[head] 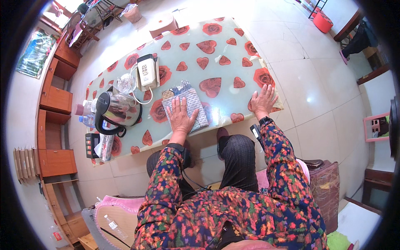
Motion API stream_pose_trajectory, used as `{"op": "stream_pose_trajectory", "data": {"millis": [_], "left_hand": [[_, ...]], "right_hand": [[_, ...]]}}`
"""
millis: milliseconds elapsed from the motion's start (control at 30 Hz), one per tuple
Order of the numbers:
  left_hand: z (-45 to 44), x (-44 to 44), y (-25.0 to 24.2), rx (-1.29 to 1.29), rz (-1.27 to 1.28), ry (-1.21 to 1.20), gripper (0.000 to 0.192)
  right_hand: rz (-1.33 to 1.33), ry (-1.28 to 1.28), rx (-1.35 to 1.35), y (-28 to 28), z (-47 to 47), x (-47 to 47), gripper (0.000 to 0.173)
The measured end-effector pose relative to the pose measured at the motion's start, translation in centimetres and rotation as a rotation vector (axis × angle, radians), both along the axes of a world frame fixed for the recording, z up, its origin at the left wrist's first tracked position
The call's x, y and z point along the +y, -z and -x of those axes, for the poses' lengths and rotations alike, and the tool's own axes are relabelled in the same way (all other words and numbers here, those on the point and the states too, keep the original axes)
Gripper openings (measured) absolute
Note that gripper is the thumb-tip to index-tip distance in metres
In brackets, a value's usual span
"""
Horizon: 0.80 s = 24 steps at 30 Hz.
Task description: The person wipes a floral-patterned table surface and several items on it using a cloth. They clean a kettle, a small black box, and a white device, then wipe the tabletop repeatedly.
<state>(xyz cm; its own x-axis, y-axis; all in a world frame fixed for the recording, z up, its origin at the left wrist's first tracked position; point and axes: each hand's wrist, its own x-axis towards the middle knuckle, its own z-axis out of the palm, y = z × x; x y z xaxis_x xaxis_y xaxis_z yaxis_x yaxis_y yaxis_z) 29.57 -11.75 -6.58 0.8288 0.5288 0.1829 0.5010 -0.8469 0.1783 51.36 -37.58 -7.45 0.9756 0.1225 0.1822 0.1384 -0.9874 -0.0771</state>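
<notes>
A grey quilted cloth [200,117] with blue and tan patches at its far end lies folded on the table [187,64], whose cover is printed with red roses and hearts. My left hand [182,117] rests flat on this cloth, fingers spread, gripping nothing. Palm down at the table's right edge, over a printed rose, lies my right hand [263,99], also with its fingers apart and holding nothing. Left of the cloth stands a steel electric kettle [123,109] with a black handle. Behind it are a glass dish [126,83] and a white corded device [147,72].
Plastic bottles [87,120], a black box [92,145] and a tissue pack [107,147] stand along the table's left side. A pink stool [162,26] is beyond the far edge. A brown suitcase [325,193] stands at right. Part of a person [357,40] shows in the doorway.
</notes>
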Motion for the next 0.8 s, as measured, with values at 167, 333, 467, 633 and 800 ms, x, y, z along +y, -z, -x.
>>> {"op": "stream_pose_trajectory", "data": {"millis": [167, 333, 467, 633, 800], "left_hand": [[-0.1, -0.1, 0.0, 0.023, -0.025, -0.011, 0.08], [-0.1, 0.0, 0.1, -0.028, -0.029, -0.002, 0.08], [-0.1, -0.1, 0.0, -0.03, -0.035, -0.003, 0.08], [-0.2, -0.2, -0.2, -0.052, -0.033, 0.001, 0.08], [-0.2, -0.2, -0.1, -0.025, -0.016, 0.005, 0.082]], "right_hand": [[0.01, 0.021, 0.053, -0.5, 0.1, 0.0, 0.063], [0.035, 0.026, 0.066, -0.7, 0.1, 0.0, 0.064], [0.034, 0.03, 0.066, -0.8, 0.0, 0.0, 0.063], [0.021, 0.029, 0.058, -1.1, 0.1, -0.1, 0.062], [0.024, 0.023, 0.048, -1.5, 0.1, -0.1, 0.062]]}}
